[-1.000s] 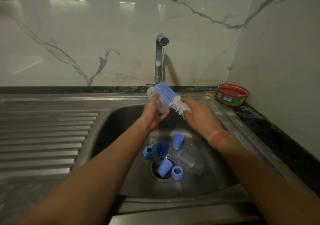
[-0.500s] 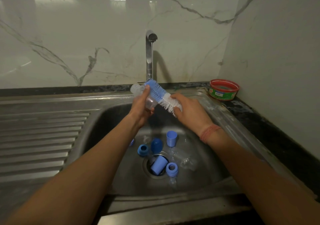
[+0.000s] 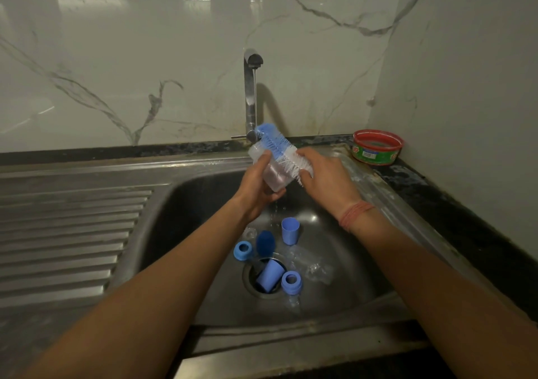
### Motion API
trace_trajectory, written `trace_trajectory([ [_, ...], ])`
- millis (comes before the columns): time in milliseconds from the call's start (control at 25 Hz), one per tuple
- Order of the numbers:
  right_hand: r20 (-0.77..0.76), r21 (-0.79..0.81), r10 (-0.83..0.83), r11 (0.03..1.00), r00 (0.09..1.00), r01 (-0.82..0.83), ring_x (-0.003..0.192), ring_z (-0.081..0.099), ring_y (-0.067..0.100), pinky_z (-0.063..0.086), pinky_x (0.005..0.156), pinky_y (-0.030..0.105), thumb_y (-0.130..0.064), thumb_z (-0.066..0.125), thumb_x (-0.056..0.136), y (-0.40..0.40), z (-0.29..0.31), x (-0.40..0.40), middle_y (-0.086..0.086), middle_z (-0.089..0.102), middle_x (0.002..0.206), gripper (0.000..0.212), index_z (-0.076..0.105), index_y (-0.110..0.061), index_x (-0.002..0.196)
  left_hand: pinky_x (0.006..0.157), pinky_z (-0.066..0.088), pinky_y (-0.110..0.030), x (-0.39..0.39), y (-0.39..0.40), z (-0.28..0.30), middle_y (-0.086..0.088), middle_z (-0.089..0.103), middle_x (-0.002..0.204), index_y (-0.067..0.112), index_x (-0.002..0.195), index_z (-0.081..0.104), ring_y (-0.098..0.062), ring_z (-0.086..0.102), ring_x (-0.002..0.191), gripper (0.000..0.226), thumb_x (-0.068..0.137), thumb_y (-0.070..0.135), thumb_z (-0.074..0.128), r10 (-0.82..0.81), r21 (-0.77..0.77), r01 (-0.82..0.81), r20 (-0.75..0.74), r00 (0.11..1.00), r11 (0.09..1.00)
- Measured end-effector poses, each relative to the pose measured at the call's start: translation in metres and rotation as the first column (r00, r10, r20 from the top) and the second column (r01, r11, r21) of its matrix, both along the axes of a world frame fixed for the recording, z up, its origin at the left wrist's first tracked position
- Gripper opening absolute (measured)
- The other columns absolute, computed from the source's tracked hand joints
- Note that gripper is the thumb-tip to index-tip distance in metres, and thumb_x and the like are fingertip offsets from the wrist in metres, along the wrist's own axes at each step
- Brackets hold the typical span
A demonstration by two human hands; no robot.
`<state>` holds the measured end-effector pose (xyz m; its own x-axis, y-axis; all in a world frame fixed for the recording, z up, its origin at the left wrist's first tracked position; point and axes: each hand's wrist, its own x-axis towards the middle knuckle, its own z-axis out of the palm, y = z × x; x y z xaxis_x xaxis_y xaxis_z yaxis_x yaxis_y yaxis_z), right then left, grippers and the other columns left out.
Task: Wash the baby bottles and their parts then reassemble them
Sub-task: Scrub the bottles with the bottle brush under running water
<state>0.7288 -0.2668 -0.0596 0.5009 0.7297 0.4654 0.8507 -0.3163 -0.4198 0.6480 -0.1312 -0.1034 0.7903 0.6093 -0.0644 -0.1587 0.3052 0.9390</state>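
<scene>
From the head camera, the left hand [image 3: 256, 188] is curled round a clear baby bottle [image 3: 269, 172], held tilted above the far part of the steel sink [image 3: 186, 204], under the tap [image 3: 251, 93]. The right hand [image 3: 326, 179] grips a blue-and-white bottle brush [image 3: 279, 151] laid across the bottle's upper side. Down in the basin near the drain [image 3: 262, 288] lie two blue caps [image 3: 290, 231], two blue collar rings [image 3: 243, 250] and another clear bottle [image 3: 311, 265]. A red-rimmed tub [image 3: 377, 147] sits on the counter, far right.
</scene>
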Motion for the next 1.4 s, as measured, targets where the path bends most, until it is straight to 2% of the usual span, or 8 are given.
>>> trace_trajectory([
  [120, 0.011, -0.021, 0.062, 0.998, 0.998, -0.062, 0.099, 0.063, 0.032, 0.05, 0.08, 0.034, -0.014, 0.053, 0.092, 0.001, -0.002, -0.007, 0.014, 0.065, 0.118, 0.043, 0.049, -0.018, 0.135, 0.089, 0.056, -0.041, -0.007, 0.018, 0.001, -0.012, 0.063, 0.128, 0.024, 0.124, 0.057, -0.029, 0.062, 0.115, 0.037, 0.096, 0.048, 0.055, 0.161, -0.074, -0.155, 0.089, 0.983, 0.985],
  [280, 0.0, -0.056, 0.096, 0.994, 0.995, -0.096, 0.099, 0.062, 0.033, 0.047, 0.078, 0.032, -0.013, 0.053, 0.091, 0.001, -0.006, -0.012, 0.014, 0.065, 0.116, 0.043, 0.051, -0.019, 0.133, 0.082, 0.059, -0.041, -0.014, 0.033, -0.004, -0.013, 0.063, 0.127, 0.021, 0.129, 0.053, -0.031, 0.063, 0.115, 0.051, 0.087, 0.047, 0.068, 0.329, -0.216, -0.297, 0.128, 0.936, 0.93],
  [520, -0.002, -0.021, 0.011, 1.0, 1.0, -0.011, 0.102, 0.061, 0.033, 0.051, 0.085, 0.038, -0.014, 0.054, 0.092, -0.002, 0.0, 0.0, 0.015, 0.063, 0.12, 0.043, 0.049, -0.018, 0.134, 0.074, 0.059, -0.035, -0.002, -0.002, -0.002, -0.006, 0.067, 0.124, 0.024, 0.129, 0.057, -0.027, 0.064, 0.113, 0.046, 0.091, 0.049, 0.063, 0.049, 0.013, -0.049, -0.014, 0.999, 0.999],
  [640, 0.015, -0.011, -0.016, 1.0, 1.0, 0.016, 0.104, 0.061, 0.035, 0.051, 0.086, 0.04, -0.014, 0.055, 0.091, -0.005, 0.003, 0.002, 0.015, 0.064, 0.12, 0.041, 0.05, -0.017, 0.133, 0.076, 0.057, -0.034, 0.001, -0.009, 0.003, -0.005, 0.067, 0.125, 0.026, 0.133, 0.054, -0.022, 0.066, 0.109, 0.049, 0.095, 0.056, 0.051, -0.035, 0.014, 0.036, -0.024, 0.999, 0.999],
  [800, -0.007, -0.026, 0.055, 0.998, 0.998, -0.055, 0.1, 0.062, 0.033, 0.051, 0.082, 0.036, -0.013, 0.055, 0.092, -0.004, 0.001, -0.007, 0.015, 0.065, 0.117, 0.042, 0.051, -0.016, 0.133, 0.092, 0.056, -0.045, -0.009, 0.012, 0.01, -0.016, 0.061, 0.127, 0.02, 0.128, 0.054, -0.03, 0.062, 0.115, 0.043, 0.099, 0.051, 0.043, 0.113, -0.174, -0.092, 0.114, 0.987, 0.98],
  [920, 0.007, -0.058, 0.068, 0.996, 0.998, -0.068, 0.098, 0.063, 0.034, 0.052, 0.079, 0.037, -0.013, 0.054, 0.089, -0.003, -0.002, -0.01, 0.014, 0.066, 0.116, 0.044, 0.052, -0.02, 0.133, 0.088, 0.058, -0.047, -0.013, 0.024, 0.007, -0.017, 0.059, 0.125, 0.022, 0.117, 0.054, -0.034, 0.061, 0.115, 0.033, 0.098, 0.048, 0.053, 0.237, -0.261, -0.187, 0.176, 0.955, 0.947],
  [1160, 0.016, -0.035, 0.032, 0.999, 0.999, -0.032, 0.099, 0.062, 0.032, 0.046, 0.075, 0.031, -0.013, 0.051, 0.092, -0.005, 0.002, -0.013, 0.012, 0.065, 0.115, 0.04, 0.052, -0.017, 0.132, 0.078, 0.059, -0.041, -0.002, 0.004, 0.001, -0.011, 0.065, 0.128, 0.021, 0.135, 0.054, -0.029, 0.065, 0.113, 0.062, 0.084, 0.054, 0.068, 0.107, -0.11, -0.099, 0.07, 0.992, 0.989],
  [1400, 0.062, -0.038, 0.033, 0.999, 0.998, -0.031, 0.101, 0.061, 0.034, 0.047, 0.078, 0.034, -0.003, 0.05, 0.089, -0.007, 0.002, -0.017, 0.013, 0.064, 0.117, 0.047, 0.051, -0.02, 0.133, 0.085, 0.059, -0.042, -0.005, 0.014, 0.009, -0.018, 0.058, 0.132, 0.018, 0.138, 0.051, -0.032, 0.06, 0.119, 0.048, 0.097, 0.044, 0.052, 0.088, -0.147, -0.069, 0.126, 0.988, 0.987],
])
